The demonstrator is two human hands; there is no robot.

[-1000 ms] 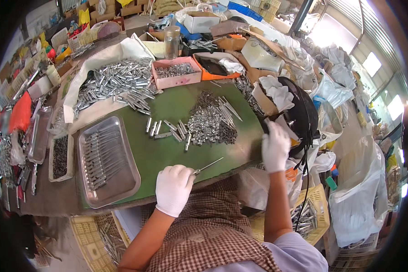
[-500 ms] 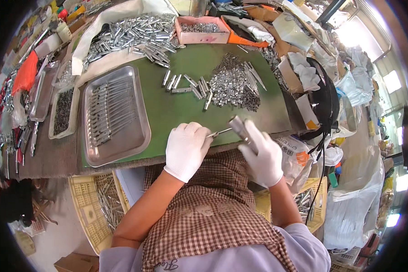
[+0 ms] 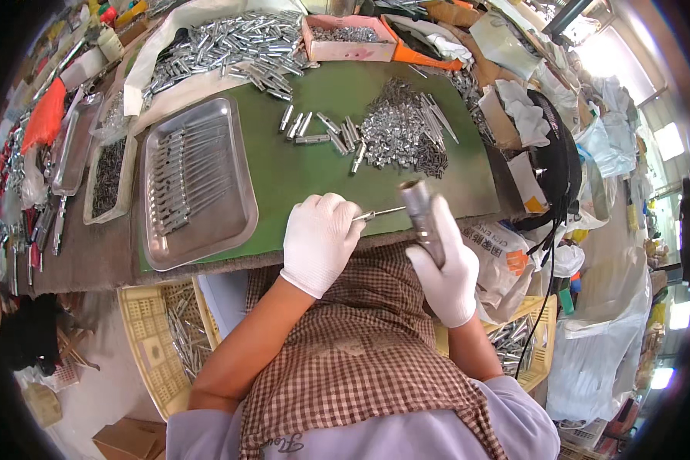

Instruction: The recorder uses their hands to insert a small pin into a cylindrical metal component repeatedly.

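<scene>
Rod [image 3: 382, 213] in left hand [image 3: 320, 239], tube [image 3: 422, 221] in right hand [image 3: 446, 268].

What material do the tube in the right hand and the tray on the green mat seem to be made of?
The tube in the right hand looks like bare metal, probably steel: grey, with a dull shine. The tray looks like stainless steel or aluminium: silver and softly reflective, with a pressed rim.

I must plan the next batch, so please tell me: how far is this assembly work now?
Done: a row of long assembled pieces lies in the steel tray. In hand: the left hand holds a thin metal pin and the right hand grips a metal tube. Left: a large heap of small metal parts and loose tubes wait on the green mat.
</scene>
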